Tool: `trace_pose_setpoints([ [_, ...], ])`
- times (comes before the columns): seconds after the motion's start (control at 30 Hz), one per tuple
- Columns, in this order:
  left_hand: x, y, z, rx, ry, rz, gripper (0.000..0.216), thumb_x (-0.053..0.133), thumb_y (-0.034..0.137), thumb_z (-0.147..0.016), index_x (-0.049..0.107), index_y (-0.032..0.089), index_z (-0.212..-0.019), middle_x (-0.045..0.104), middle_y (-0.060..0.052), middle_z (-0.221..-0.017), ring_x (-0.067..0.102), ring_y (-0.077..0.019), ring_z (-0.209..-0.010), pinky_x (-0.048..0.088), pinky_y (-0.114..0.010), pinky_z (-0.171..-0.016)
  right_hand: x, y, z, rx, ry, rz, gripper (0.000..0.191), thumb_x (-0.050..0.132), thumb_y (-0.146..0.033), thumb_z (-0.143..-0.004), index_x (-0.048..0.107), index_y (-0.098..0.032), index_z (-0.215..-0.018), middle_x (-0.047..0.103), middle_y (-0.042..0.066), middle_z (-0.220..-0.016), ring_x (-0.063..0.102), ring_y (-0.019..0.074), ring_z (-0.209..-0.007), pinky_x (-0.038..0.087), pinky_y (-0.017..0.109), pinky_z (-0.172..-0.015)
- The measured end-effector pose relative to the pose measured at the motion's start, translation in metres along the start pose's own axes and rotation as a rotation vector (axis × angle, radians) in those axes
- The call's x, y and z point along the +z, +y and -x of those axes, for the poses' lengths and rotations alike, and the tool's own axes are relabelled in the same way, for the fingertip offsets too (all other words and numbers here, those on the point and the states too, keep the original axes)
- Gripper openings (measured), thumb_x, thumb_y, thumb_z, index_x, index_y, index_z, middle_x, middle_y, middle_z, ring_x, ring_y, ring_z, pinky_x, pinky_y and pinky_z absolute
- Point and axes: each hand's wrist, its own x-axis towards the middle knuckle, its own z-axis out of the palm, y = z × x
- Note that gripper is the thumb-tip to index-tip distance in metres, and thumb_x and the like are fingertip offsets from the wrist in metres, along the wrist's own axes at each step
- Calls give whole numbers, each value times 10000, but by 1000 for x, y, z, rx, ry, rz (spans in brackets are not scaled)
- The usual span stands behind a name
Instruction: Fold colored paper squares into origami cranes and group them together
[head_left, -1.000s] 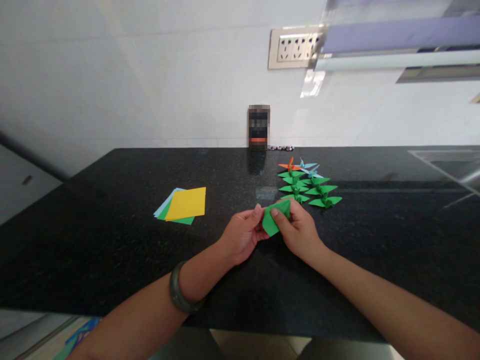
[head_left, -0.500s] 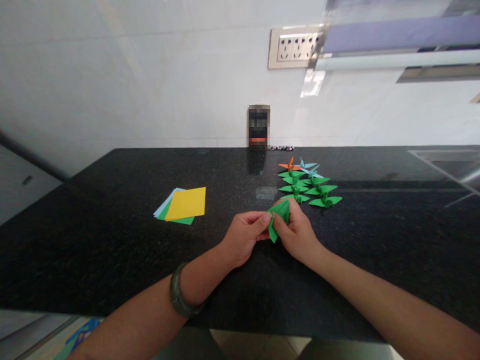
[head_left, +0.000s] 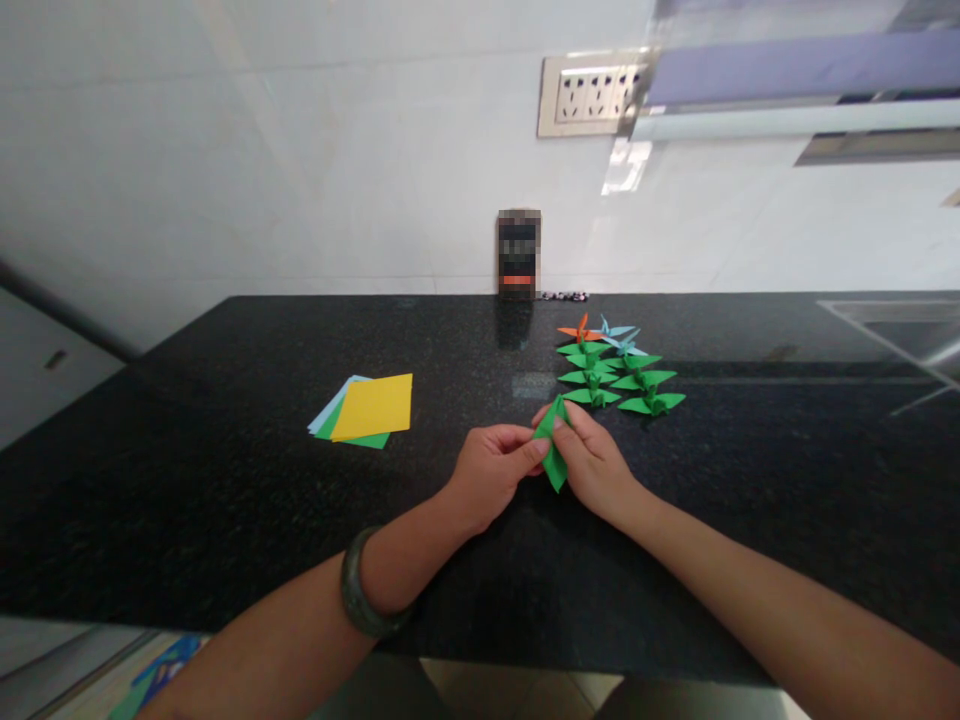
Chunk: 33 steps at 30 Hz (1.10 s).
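Observation:
A folded piece of green origami paper [head_left: 554, 462] is pinched between both hands above the dark counter, in a narrow diamond shape with its lower tip pointing toward me. My left hand [head_left: 496, 470], with a dark bangle on its wrist, grips the paper's left edge between thumb and fingers. On the right side my right hand [head_left: 592, 455] holds it, thumb on the near face and fingers partly hidden behind. Just beyond my right hand stand several green paper cranes [head_left: 651, 402] in two columns, with an orange crane [head_left: 580, 333] and light blue cranes [head_left: 628, 346] at the far end.
Left of my hands lies a small stack of square paper, a yellow sheet [head_left: 375, 407] over green and light blue ones. A phone [head_left: 519, 255], its screen blurred, leans on the wall, with a beaded strap [head_left: 566, 297] beside it. Wall sockets [head_left: 592, 95] sit above the black counter [head_left: 247, 480].
The green paper has been turned between my fingers: it slanted up to the right before and now stands more upright as a narrow diamond. My right thumb has shifted up slightly.

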Motion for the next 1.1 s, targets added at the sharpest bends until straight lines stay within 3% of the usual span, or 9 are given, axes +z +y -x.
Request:
trace_pose_setpoints([
  [0.17, -3, 3, -1, -2, 28, -86, 175, 685, 294, -628, 664, 120, -618, 594, -1, -530, 508, -90, -502, 422, -219, -529, -6, 3, -4, -83, 98, 136, 165, 498, -266, -798, 585, -191, -917, 568, 30, -789, 515, 136, -655, 429, 247, -572],
  [0.4, -6, 4, -2, 13, 4, -96, 207, 695, 338, -619, 662, 135, -643, 599, 3, -547, 509, -89, -505, 429, -219, -530, -7, 2, -2, -27, 75, 16, 146, 524, -291, -786, 575, -170, -722, 529, 0, -630, 481, 114, -554, 411, 233, -518],
  [0.53, -7, 1, -2, -1, -11, -53, 303, 652, 426, -664, 687, 129, -710, 618, -17, -600, 540, -111, -550, 458, -255, -580, -6, 0, -3, -28, 103, -12, 178, 537, -316, -779, 557, -172, -676, 508, -4, -622, 471, 114, -556, 409, 239, -524],
  [0.63, -8, 1, -2, 44, 8, -92, 259, 661, 389, -667, 692, 132, -682, 608, -8, -574, 514, -98, -531, 437, -234, -555, -5, -2, -3, -56, 106, 7, 170, 541, -305, -778, 570, -173, -675, 511, 2, -641, 478, 117, -578, 413, 243, -542],
  [0.87, -10, 3, -2, 135, 62, -294, 160, 666, 299, -660, 676, 145, -621, 591, 5, -533, 477, -95, -495, 378, -215, -500, -3, -1, -1, -27, 95, -16, 178, 522, -311, -798, 582, -168, -710, 573, 18, -681, 522, 125, -611, 435, 236, -554],
  [1.1, -13, -2, -3, 166, 20, -415, 198, 615, 318, -701, 641, 137, -624, 554, 9, -534, 461, -94, -498, 355, -215, -492, -4, -2, -2, -56, 120, 53, 181, 479, -307, -827, 580, -166, -879, 613, 23, -742, 552, 120, -625, 439, 218, -554],
])
